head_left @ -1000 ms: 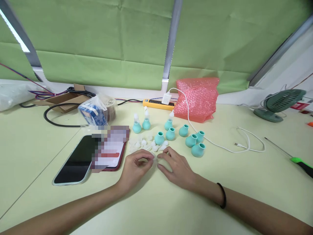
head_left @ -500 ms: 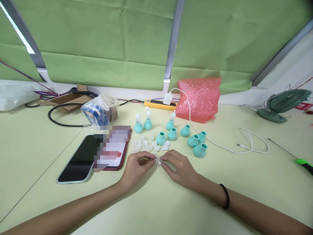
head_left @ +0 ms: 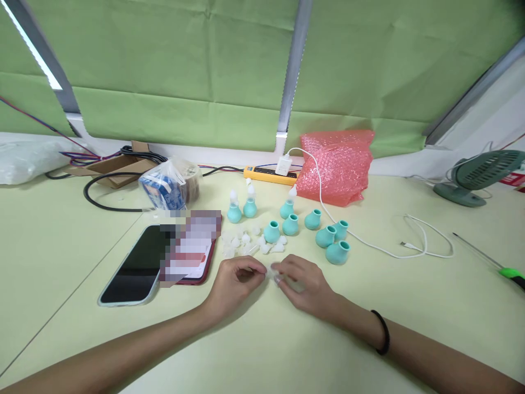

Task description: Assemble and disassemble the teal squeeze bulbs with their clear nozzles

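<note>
A small clear plastic piece (head_left: 271, 271) sits between my fingertips, partly hidden by them; its exact kind is hard to make out. My left hand (head_left: 235, 282) pinches at its left side with thumb and forefinger. On the other side, my right hand (head_left: 307, 283) grips it between thumb and fingers. Just beyond both hands lie several white and clear plastic tips (head_left: 246, 239). Several teal squeeze bulbs with open necks, such as this bulb (head_left: 337, 253), stand behind and to the right. Three more, including one teal bulb (head_left: 234, 213), carry clear and white tips on top.
Two phones, one dark (head_left: 135, 265) and one red-cased (head_left: 211, 251), lie at left. Behind are a wrapped blue package (head_left: 159, 189), a yellow power strip (head_left: 264, 175) and pink bubble wrap (head_left: 334, 167). At right are a white cable (head_left: 385, 250), screwdriver (head_left: 508, 272) and green fan (head_left: 484, 172).
Both hands have moved slightly right with the clear piece. My fingertips are a little farther apart, and the right fingers have opened a bit around it. The view has shifted slightly.
</note>
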### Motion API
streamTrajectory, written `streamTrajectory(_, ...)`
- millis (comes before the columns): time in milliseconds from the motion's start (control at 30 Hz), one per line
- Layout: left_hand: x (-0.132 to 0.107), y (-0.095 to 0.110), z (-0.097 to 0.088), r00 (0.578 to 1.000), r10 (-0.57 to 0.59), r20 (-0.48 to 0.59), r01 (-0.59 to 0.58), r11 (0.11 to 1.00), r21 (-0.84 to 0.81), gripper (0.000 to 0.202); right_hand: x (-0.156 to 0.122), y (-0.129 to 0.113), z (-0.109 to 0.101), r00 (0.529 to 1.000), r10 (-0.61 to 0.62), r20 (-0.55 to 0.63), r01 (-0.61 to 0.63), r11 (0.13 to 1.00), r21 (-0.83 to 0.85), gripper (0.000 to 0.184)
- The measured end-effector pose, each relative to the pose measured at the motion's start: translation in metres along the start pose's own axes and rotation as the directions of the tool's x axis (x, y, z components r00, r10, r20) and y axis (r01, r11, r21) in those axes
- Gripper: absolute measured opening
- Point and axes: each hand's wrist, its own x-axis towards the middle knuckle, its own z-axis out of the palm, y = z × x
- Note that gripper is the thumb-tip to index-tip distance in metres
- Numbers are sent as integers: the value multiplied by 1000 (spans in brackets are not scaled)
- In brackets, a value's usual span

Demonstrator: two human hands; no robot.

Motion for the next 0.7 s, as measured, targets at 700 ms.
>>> streamTrajectory(700,-1,1,1,1000,21,21,-21,1000,1,8,7,3,-3,993,112,-20,-114,984,-140,33)
